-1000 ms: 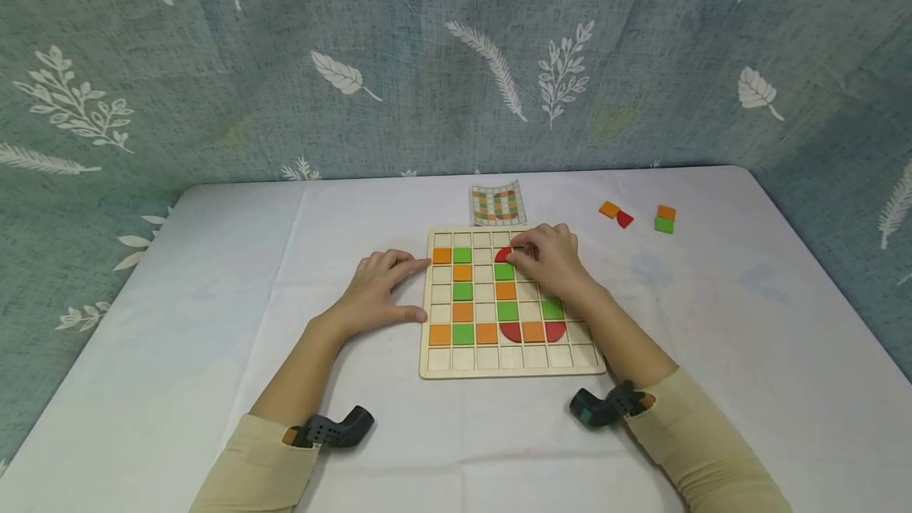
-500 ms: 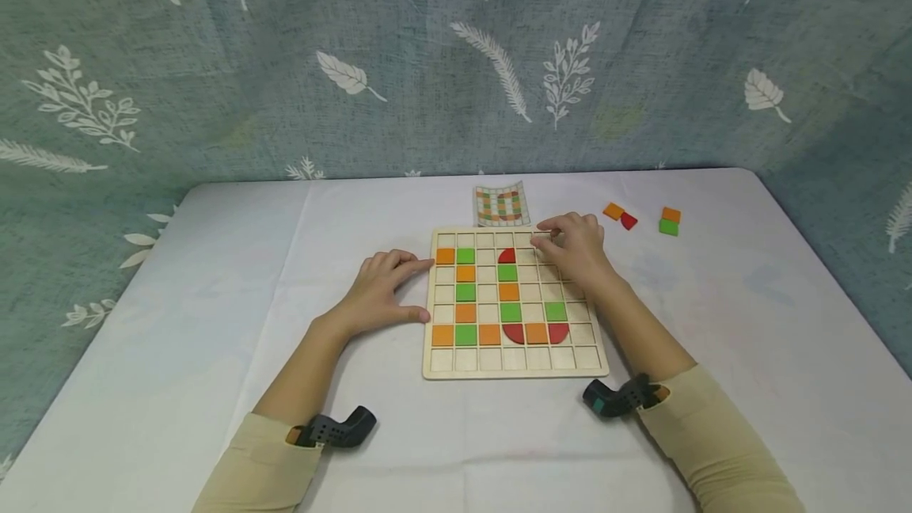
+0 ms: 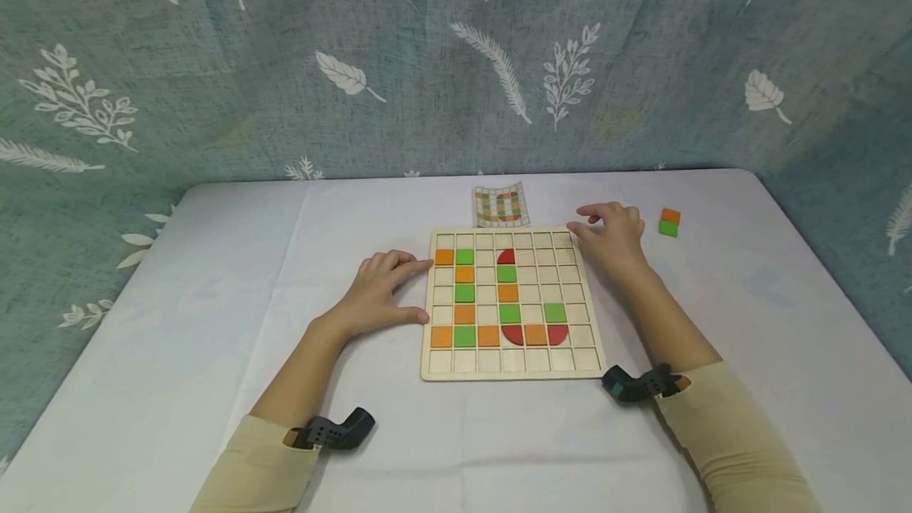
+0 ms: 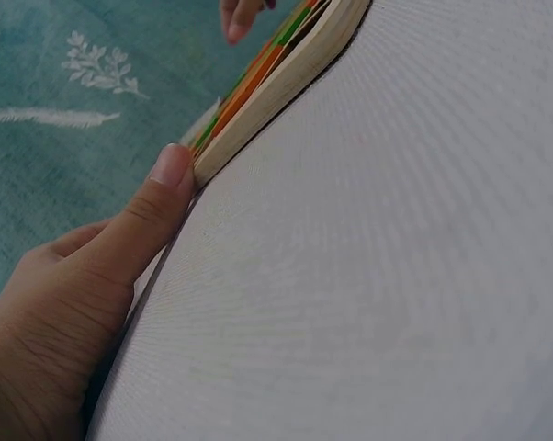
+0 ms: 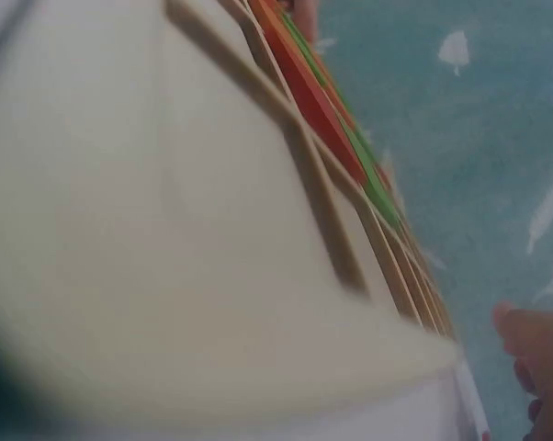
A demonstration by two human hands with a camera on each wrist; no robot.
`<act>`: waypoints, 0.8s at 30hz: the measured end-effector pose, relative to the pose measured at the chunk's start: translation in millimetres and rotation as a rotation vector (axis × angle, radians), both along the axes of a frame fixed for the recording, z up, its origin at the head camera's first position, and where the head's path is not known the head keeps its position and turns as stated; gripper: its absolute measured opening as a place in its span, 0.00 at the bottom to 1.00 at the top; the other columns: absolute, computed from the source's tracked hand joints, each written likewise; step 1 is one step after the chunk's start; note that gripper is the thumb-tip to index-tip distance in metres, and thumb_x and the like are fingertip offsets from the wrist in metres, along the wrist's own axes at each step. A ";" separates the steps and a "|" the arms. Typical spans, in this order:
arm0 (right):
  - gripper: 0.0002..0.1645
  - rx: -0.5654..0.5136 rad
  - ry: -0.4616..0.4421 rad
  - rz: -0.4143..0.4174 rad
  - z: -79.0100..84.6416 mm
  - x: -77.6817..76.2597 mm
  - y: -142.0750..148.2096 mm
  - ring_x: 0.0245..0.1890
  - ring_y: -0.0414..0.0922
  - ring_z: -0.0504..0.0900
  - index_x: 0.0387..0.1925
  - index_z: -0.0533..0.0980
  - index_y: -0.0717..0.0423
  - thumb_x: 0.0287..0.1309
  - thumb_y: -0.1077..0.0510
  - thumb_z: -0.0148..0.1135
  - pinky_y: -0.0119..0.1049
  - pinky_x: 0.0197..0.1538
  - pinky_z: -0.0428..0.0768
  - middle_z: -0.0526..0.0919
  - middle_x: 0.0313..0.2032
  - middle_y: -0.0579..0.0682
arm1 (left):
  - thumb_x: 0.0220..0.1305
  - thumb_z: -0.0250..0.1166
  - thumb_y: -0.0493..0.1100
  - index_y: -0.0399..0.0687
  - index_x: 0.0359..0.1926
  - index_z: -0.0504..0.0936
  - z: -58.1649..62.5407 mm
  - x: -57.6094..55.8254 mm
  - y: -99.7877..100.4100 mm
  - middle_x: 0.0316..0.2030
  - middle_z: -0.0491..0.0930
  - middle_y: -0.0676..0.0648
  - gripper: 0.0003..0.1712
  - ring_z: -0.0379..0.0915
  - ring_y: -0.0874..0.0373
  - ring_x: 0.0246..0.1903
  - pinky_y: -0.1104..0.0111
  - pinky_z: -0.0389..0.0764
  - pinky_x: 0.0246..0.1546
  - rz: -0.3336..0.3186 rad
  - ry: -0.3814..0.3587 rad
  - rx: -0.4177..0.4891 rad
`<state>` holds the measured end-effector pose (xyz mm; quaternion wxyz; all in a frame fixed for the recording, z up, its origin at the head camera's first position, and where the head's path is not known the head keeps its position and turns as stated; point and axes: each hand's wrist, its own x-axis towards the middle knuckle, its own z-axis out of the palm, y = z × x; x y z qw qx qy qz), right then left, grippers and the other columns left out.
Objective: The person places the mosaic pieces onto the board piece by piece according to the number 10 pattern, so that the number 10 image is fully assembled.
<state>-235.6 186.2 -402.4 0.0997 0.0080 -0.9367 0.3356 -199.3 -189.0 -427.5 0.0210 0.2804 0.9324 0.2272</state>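
A wooden grid board (image 3: 527,359) lies on the white table, with orange, green and red tiles set in some cells. My left hand (image 3: 374,295) touches the board's left edge with thumb and index finger spread; in the left wrist view its thumb (image 4: 143,220) meets the board edge. Off the board's upper right corner is my right hand (image 3: 616,240), thumb and index finger apart with nothing visible between them. It covers the spot where a loose orange tile and a red piece lay. A red quarter-round tile (image 3: 506,256) sits in the board's second row.
A printed pattern card (image 3: 501,205) lies just behind the board. Farther right, a loose orange tile (image 3: 670,214) and green tile (image 3: 668,228) touch each other. A leaf-patterned curtain (image 3: 399,62) hangs behind the table.
My right hand has left the red quarter-round tile in the board and moved right, off the board, over the loose orange and red pieces. The left hand stays at the board's edge.
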 end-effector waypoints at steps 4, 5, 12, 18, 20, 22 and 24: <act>0.25 0.051 -0.006 -0.076 -2.1 -5.3 19.0 0.49 0.58 0.62 0.55 0.75 0.60 0.61 0.49 0.60 0.55 0.56 0.53 0.75 0.46 0.61 | 0.42 0.70 0.69 0.58 0.67 0.67 0.0 -0.1 0.7 0.56 0.66 0.47 0.51 0.57 0.50 0.57 0.54 0.54 0.58 0.009 0.002 -0.001; 0.25 0.068 -0.009 -0.095 -2.5 -6.7 23.5 0.50 0.59 0.61 0.55 0.75 0.61 0.61 0.49 0.60 0.55 0.55 0.54 0.74 0.47 0.62 | 0.41 0.70 0.70 0.58 0.67 0.67 -0.1 -0.1 0.9 0.56 0.66 0.47 0.51 0.57 0.50 0.56 0.54 0.54 0.58 0.009 0.002 -0.002; 0.26 0.126 -0.069 -0.235 -5.1 -13.7 44.0 0.55 0.64 0.58 0.56 0.73 0.61 0.62 0.50 0.59 0.58 0.58 0.51 0.69 0.53 0.67 | 0.42 0.69 0.70 0.57 0.67 0.67 0.4 1.0 0.6 0.57 0.66 0.46 0.51 0.57 0.49 0.56 0.53 0.54 0.58 0.004 0.000 -0.002; 0.26 0.182 -0.113 -0.235 -8.6 -16.4 46.2 0.55 0.65 0.57 0.56 0.74 0.62 0.64 0.48 0.56 0.59 0.56 0.52 0.67 0.54 0.69 | 0.42 0.68 0.71 0.57 0.67 0.67 0.7 1.5 1.5 0.56 0.66 0.46 0.52 0.57 0.49 0.56 0.53 0.55 0.57 0.002 0.006 0.005; 0.25 0.182 -0.105 -0.231 -9.4 -16.8 44.9 0.56 0.65 0.57 0.55 0.74 0.62 0.65 0.48 0.56 0.59 0.58 0.51 0.67 0.54 0.68 | 0.42 0.67 0.72 0.56 0.67 0.67 0.9 1.3 1.4 0.56 0.66 0.46 0.52 0.57 0.49 0.56 0.53 0.54 0.57 0.000 0.008 0.005; 0.25 0.182 -0.093 -0.218 -10.4 -17.3 42.8 0.56 0.65 0.57 0.54 0.75 0.62 0.65 0.48 0.56 0.59 0.59 0.49 0.68 0.54 0.68 | 0.42 0.67 0.72 0.57 0.67 0.67 1.1 1.1 1.2 0.56 0.66 0.46 0.52 0.57 0.49 0.56 0.53 0.54 0.57 -0.001 0.010 0.006; 0.24 0.175 -0.082 -0.201 -11.4 -17.6 40.1 0.56 0.65 0.57 0.53 0.75 0.63 0.65 0.49 0.56 0.59 0.60 0.47 0.68 0.53 0.67 | 0.42 0.67 0.72 0.56 0.67 0.67 1.1 1.0 1.0 0.56 0.66 0.46 0.52 0.57 0.49 0.56 0.53 0.54 0.57 -0.003 0.016 0.008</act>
